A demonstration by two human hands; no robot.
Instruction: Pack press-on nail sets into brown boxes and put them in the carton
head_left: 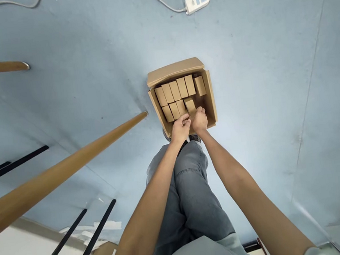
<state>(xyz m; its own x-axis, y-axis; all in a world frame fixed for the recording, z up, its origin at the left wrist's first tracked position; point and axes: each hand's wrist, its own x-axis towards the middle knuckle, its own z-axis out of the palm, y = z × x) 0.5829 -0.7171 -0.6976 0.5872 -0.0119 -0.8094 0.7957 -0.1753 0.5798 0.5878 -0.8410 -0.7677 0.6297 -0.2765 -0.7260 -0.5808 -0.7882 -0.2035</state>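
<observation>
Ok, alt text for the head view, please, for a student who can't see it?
A person's left hand and right hand reach into an open cardboard box of small cartons in two rows. It sits on a blue floor; a white power strip lies beyond.

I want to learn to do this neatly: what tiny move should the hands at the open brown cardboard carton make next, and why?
Perhaps the right hand could nudge the small, tan, rectangular cardboard box by it leftward, against the nearer row of matching boxes. That box looks slightly askew at the row's right end, and the hand is close to it, inside the carton.
</observation>
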